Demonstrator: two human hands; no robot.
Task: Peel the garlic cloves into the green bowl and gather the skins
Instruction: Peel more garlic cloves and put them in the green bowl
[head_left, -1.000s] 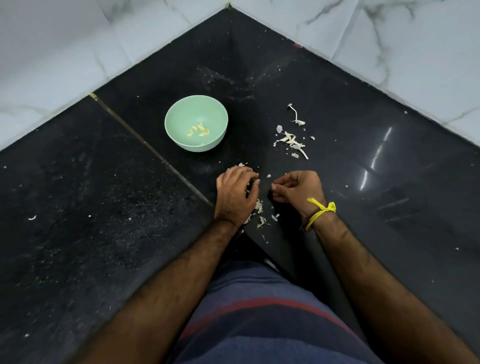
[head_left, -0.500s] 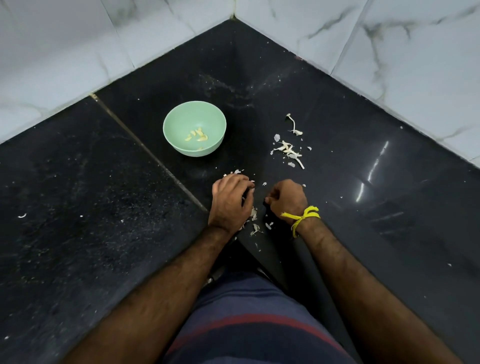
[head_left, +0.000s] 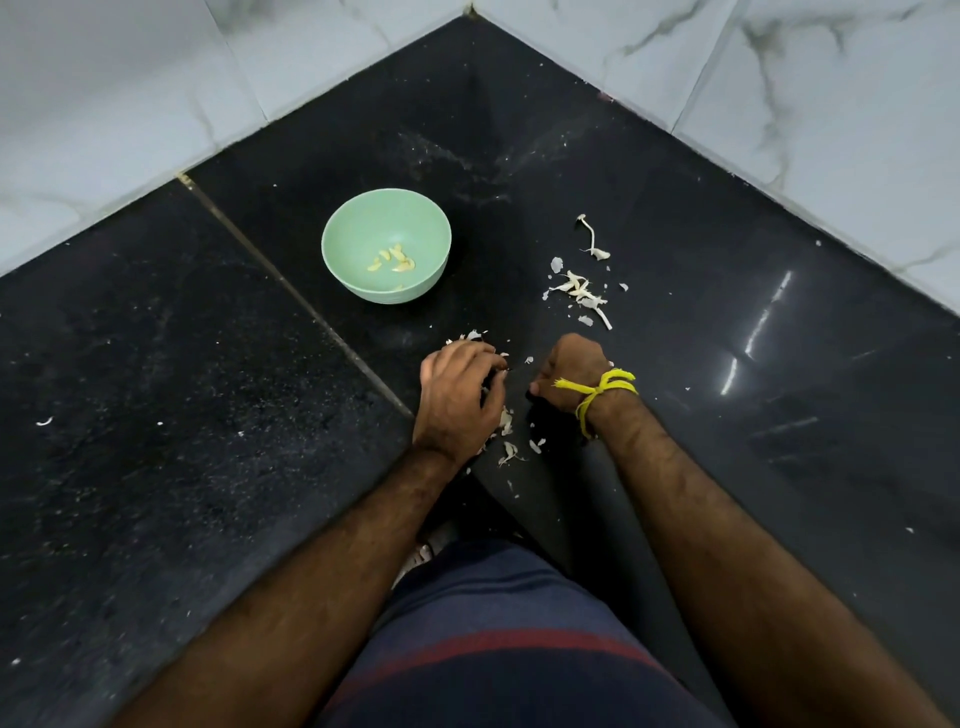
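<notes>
A green bowl (head_left: 332, 228) stands on the black counter with a few peeled garlic cloves (head_left: 395, 260) at its bottom. In front of it, my left hand (head_left: 457, 395) lies knuckles up, its fingers curled down over loose garlic skins (head_left: 506, 418) that show at its edge. My right hand (head_left: 571, 369), with a yellow thread (head_left: 602, 387) on the wrist, is curled into a fist a short gap to the right; nothing shows inside it. More scraps of skin (head_left: 511, 452) lie between my wrists. A second heap of skins (head_left: 579, 288) lies beyond my right hand.
A dry garlic stem (head_left: 592, 239) lies behind the far heap. White marble wall tiles (head_left: 779, 104) close the counter's corner at the back and right. A seam (head_left: 291, 291) crosses the counter left of the bowl. A stray white scrap (head_left: 44, 422) sits far left.
My right hand has turned from a sideways pinch into a knuckles-up fist and drawn closer to my left hand. The left hand stays curled over the skins.
</notes>
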